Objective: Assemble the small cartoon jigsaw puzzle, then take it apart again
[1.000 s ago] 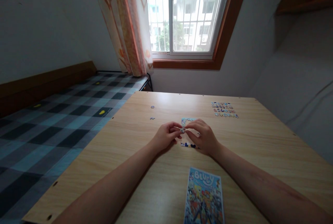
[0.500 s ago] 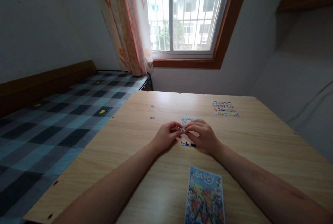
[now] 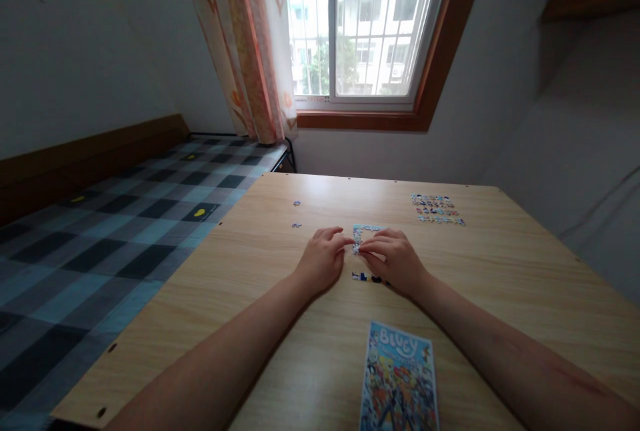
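Note:
A partly joined jigsaw puzzle [image 3: 362, 227] lies flat on the wooden table between my hands. My right hand [image 3: 395, 263] pinches a small puzzle piece [image 3: 356, 250] at the puzzle's left side, its fingertips covering most of the piece. From the left, my left hand [image 3: 324, 259] reaches in with fingers stretched out, the index fingertip touching or nearly touching that same edge. Nearer to me, a dark-and-white strip of joined pieces [image 3: 361, 277] runs partly under my right hand. Much of the puzzle's right side is hidden by that hand.
Two loose pieces, one farther back [image 3: 297, 203] and one nearer [image 3: 297, 225], lie left of the puzzle. Several rows of pieces [image 3: 437, 211] sit at the back right. A picture sheet marked "Bluey" [image 3: 399, 377] lies in front. A checked bed [image 3: 125, 231] adjoins the table's left edge.
My left hand has let go of the piece and drawn slightly back, its fingers straightening. My right hand stays at the puzzle's left edge. The view has shifted slightly.

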A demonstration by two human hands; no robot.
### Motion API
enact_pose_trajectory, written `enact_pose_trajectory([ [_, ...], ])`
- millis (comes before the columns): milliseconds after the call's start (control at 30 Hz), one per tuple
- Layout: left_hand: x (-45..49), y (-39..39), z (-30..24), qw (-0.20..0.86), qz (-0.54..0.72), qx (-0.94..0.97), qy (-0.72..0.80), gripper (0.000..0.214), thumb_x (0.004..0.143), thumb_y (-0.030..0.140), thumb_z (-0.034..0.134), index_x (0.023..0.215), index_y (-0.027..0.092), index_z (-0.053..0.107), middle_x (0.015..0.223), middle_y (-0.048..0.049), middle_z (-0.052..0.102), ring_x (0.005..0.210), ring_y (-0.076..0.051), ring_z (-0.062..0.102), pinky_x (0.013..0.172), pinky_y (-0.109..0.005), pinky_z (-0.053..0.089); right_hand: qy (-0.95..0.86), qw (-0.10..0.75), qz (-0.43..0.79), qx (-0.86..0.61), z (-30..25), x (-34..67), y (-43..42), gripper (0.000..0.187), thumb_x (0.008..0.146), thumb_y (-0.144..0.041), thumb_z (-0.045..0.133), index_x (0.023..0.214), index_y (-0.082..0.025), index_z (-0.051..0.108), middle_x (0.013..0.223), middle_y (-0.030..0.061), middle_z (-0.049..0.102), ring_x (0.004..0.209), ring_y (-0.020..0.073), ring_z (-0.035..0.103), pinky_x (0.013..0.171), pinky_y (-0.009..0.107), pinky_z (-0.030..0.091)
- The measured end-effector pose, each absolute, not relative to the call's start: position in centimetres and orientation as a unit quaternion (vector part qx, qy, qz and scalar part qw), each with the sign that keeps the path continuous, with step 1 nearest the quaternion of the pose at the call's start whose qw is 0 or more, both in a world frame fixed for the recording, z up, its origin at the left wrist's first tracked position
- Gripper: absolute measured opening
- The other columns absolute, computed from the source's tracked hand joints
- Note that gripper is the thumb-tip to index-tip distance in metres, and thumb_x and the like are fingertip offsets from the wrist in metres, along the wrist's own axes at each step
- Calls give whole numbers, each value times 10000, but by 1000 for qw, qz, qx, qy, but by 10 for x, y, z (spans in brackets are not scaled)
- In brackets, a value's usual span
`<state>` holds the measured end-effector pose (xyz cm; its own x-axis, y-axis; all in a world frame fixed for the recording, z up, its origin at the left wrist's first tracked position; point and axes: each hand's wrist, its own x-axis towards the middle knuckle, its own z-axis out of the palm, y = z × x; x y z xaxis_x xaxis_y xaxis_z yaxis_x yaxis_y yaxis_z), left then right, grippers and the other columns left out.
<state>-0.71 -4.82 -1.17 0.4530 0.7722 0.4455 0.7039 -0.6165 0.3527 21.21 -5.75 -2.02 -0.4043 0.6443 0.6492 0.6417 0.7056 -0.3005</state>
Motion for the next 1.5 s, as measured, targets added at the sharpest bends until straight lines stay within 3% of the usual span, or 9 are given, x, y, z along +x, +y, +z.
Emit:
enact_pose_trajectory([
  [233,-4,-52,-8,57,202,862,461,379,899,159,535,1163,329,747,1404,-90,578,1268,-294,506,1062,-513,426,-873,336,1,-353,-18,213,-60,106,911,-273,674,897,-275,779,913,15,785,885,209,665,860,393,440],
  [633,-2,-52,-6,62,180,860,474,398,889,160,545,1171,359,742,1441,-86,553,1304,-313,479,1057,-531,412,-876,329,25,-352,-15,211,-59,161,931,-267,636,888,-271,792,905,34,765,844,196,624,822,375,466],
  [1100,-3,-47,-11,88,233,847,469,398,893,137,523,1153,331,754,1377,-74,607,1249,-274,544,1085,-499,418,-822,385,0,-419,-23,215,-55,131,876,-199,658,859,-232,783,851,61,713,836,223,582,804,392,459],
  [1500,-2,-46,-10,106,251,846,459,363,849,98,541,961,318,808,1325,-52,639,1162,-234,593,1068,-477,451,-836,345,23,-427,-21,217,-57,117,819,-200,680,784,-235,785,785,45,699,797,210,558,776,369,421],
])
